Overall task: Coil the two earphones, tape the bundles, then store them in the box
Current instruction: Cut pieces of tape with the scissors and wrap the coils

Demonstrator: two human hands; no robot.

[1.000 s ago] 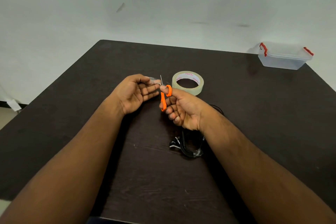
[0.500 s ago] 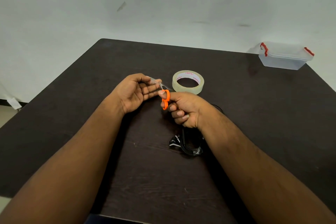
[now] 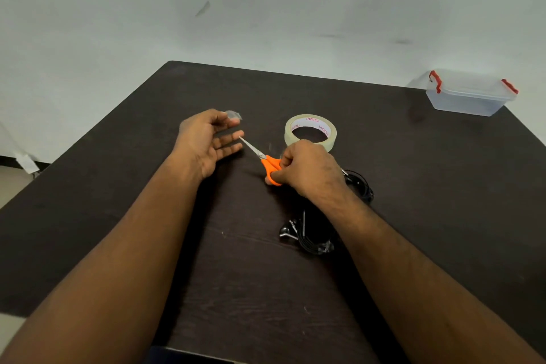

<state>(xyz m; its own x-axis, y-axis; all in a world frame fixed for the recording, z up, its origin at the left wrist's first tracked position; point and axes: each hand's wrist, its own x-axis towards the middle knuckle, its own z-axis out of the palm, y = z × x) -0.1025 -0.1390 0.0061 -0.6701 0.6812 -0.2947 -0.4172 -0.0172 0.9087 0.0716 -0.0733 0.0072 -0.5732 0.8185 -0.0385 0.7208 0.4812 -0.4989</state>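
a coiled black earphone bundle [image 3: 310,233] lies on the dark wooden table [image 3: 118,216] toward its near right, partly under the right forearm, with a second black coil [image 3: 359,183] just beyond it. the light, springy cord would likely unwind unless gripped across all loops at once. the left hand [image 3: 206,139] pinches a small clear tape piece [image 3: 233,115], other fingers spread; the right hand [image 3: 304,168] grips small orange-handled scissors [image 3: 261,156] beside the clear tape roll [image 3: 310,131], and the clear plastic box with red latches [image 3: 469,94] sits at the far right corner.

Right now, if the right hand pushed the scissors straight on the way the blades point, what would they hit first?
Probably the left hand: the scissors in the right hand point up-left, their tip right by its fingers. From one view, depth is unclear, so they might pass just over them.
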